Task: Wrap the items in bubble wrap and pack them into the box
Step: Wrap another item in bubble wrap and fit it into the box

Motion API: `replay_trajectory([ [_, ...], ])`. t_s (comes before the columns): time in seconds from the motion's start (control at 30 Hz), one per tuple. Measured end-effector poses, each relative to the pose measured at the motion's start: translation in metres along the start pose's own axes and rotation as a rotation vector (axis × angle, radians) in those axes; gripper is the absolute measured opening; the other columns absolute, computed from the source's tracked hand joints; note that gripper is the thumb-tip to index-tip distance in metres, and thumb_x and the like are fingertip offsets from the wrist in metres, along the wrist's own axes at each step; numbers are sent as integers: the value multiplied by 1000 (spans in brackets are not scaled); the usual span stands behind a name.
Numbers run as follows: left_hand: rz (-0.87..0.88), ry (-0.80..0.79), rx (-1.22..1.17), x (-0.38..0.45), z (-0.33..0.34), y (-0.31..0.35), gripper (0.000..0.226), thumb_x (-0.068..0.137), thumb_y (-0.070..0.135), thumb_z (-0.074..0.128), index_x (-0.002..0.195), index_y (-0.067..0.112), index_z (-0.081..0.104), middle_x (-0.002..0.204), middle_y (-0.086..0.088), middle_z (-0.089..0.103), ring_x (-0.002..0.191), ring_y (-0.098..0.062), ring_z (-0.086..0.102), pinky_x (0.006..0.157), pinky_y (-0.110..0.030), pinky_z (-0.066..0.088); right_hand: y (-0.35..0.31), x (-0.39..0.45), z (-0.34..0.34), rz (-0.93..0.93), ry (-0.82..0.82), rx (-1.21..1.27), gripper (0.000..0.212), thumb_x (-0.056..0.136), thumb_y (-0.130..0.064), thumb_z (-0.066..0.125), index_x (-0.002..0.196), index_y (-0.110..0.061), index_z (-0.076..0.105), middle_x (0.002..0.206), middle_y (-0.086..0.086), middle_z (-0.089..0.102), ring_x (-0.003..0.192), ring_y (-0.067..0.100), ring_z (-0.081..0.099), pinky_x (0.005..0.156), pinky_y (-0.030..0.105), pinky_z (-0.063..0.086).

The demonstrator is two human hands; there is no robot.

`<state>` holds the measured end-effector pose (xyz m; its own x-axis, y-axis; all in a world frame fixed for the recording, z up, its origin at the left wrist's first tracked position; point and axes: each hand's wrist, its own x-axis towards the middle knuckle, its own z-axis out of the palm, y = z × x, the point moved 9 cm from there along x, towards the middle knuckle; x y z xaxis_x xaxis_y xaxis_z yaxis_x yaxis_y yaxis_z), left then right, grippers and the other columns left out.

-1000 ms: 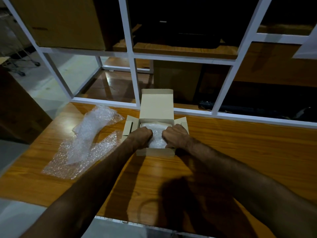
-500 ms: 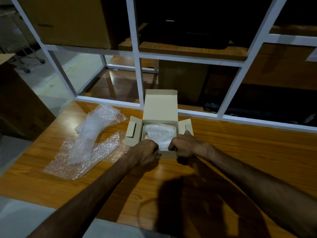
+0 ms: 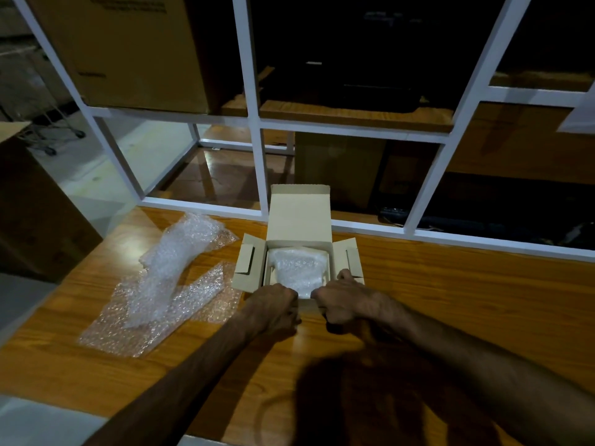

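- While the small cardboard box (image 3: 297, 220) sits open on the wooden table (image 3: 450, 300), both hands are at its near edge, at 6 o'clock from the box.
- The left hand (image 3: 273, 305) has its fingers curled over the near wall of the box, on the left part of that wall.
- The right hand (image 3: 343, 302) has its fingers curled over the same wall on the right part, and its thumb points up toward the right side flap (image 3: 349, 257).
- The two hands are close together but do not touch.
- Inside the box lies the bubble-wrapped item (image 3: 297, 268). It looks white and lumpy, and what is under the wrap cannot be seen.
- The box lid stands up at 12 o'clock, and the left side flap (image 3: 246, 265) lies spread out flat.
- A loose pile of bubble wrap (image 3: 164, 284) lies on the table at 9 o'clock from the box, near it but apart.
- A white metal rack (image 3: 254, 117) stands behind the table at 12 o'clock.
- A big brown carton (image 3: 128, 49) sits on the rack at 11 o'clock.
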<state>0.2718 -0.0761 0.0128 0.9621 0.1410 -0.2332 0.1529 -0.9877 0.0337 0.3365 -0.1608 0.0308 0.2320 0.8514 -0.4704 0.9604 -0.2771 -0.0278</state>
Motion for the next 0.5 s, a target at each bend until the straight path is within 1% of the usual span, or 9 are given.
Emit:
replay_trajectory([
  [0.03,-8,21,-22,-2,-1,0,27,95,46,63,106,22,69,103,-3,72,92,-24,70,83,-39,59,1,-1,0,4,25,51,9,91,-11,58,99,-15,60,87,3,62,83,21,54,105,52,29],
  [0.1,-16,89,-4,-6,-3,-3,28,99,45,58,108,21,68,102,-3,72,91,-23,70,88,-40,57,5,-6,-4,3,122,164,15,94,-9,55,99,-17,66,92,1,67,88,21,59,106,50,34],
  [0.13,-10,142,73,-7,-6,-6,28,100,43,57,110,20,69,103,-3,73,92,-21,69,93,-40,56,6,-10,-9,-6,204,211,18,95,-9,53,97,-19,68,92,0,69,86,20,61,103,48,38],
  [0.17,0,174,116,-11,-10,-7,27,100,41,59,111,20,69,105,-3,72,95,-21,68,99,-41,53,6,-15,-16,-21,300,232,20,96,-10,52,91,-22,67,87,-2,69,80,16,61,99,46,43],
  [0.23,-10,228,168,-15,-12,-11,28,99,41,60,114,19,69,111,-4,71,104,-21,67,109,-43,47,2,-26,-30,-35,484,217,25,96,-9,51,79,-25,59,78,-3,65,67,11,49,90,43,47],
  [0.27,0,223,176,-17,-10,-12,30,100,42,58,115,19,68,114,-5,71,107,-22,66,113,-44,43,0,-29,-34,-26,537,204,25,95,-9,51,78,-27,56,78,-1,65,67,11,44,88,42,46],
  [0.33,-9,146,196,-18,-1,-14,36,102,50,52,113,19,68,115,-5,71,111,-23,66,119,-48,34,-2,-24,-32,12,522,187,24,95,-12,50,78,-28,48,77,-6,58,69,12,43,91,43,43],
  [0.4,-8,111,240,-17,7,-14,46,100,59,48,113,19,67,112,-6,72,110,-25,66,121,-52,29,-5,-14,-20,44,423,147,24,94,-14,49,73,-24,49,72,-9,54,67,13,47,95,47,41],
  [0.5,-16,93,229,-17,9,-11,48,99,62,48,112,19,65,109,-5,72,107,-26,67,121,-53,26,-9,-6,-5,44,344,136,27,92,-15,50,68,-26,48,66,-9,48,62,7,42,96,50,39],
])
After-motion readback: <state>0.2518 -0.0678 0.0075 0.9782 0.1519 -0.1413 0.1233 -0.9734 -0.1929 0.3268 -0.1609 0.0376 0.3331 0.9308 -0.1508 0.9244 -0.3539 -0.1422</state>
